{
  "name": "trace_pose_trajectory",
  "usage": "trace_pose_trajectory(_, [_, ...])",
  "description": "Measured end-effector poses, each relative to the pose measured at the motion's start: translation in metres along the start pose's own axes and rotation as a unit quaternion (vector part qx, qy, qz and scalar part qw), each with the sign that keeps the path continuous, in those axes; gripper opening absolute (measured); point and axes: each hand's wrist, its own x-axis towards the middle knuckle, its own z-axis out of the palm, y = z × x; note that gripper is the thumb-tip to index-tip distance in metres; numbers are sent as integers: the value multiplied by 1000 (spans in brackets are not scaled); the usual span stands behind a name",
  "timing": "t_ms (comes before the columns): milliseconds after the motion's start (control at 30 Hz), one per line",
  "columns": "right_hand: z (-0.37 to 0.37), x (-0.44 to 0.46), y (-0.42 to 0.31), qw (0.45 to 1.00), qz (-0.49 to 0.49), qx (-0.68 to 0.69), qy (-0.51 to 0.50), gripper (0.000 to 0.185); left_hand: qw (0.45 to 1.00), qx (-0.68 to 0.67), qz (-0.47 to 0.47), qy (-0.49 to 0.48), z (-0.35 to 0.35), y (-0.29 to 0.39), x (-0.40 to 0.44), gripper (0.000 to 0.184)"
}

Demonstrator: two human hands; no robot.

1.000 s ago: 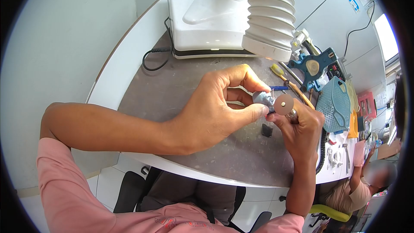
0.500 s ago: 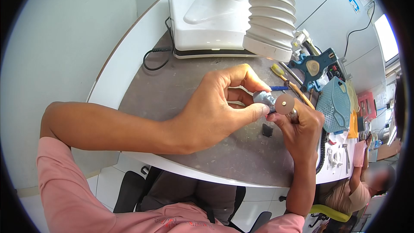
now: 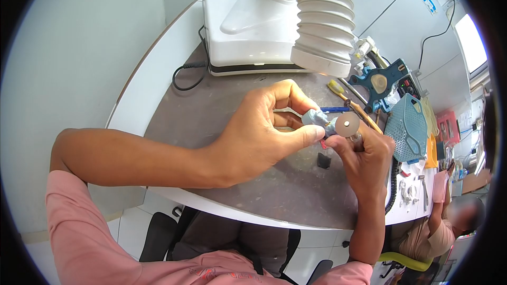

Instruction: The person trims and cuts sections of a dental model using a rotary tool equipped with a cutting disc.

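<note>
Between the fingertips and thumb of my left hand is a small light-blue dental model piece, with its lower part hidden by the thumb. My right hand is closed around a rotary handpiece, mostly covered by the fingers. A round brown cutting disc sits at the handpiece's tip, right beside the piece; I cannot tell whether they touch. Just under the hands shows a small red bit. A dark, flat chip lies on the grey-brown worktop below.
Behind my hands stands a white box unit with a ribbed hose arching over the table. A brush, a blue pen-like tool, a dark blue articulator-like frame and a blue basket lie to the right. Another person sits at far right.
The blue piece has turned a little in my left fingers, showing a lighter face. The red bit shows more clearly beneath. The whole view has shifted slightly; both grips stay the same.
</note>
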Motion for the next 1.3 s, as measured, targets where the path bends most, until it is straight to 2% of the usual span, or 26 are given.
trace_pose_trajectory(267, [-2,1,-5,1000,9,-14,-14,46,998,41,39,-15,-1,-6,2,24])
trace_pose_trajectory(333, [-2,0,-3,1000,7,-18,-12,46,999,-2,46,-23,0,-6,0,24])
trace_pose_trajectory(733, [-1,-1,-3,1000,11,-17,-13,43,999,-33,37,-21,1,-5,-1,24])
trace_pose_trajectory(1300, [0,-1,-3,1000,11,-5,-13,45,999,-12,34,-23,2,-2,-1,23])
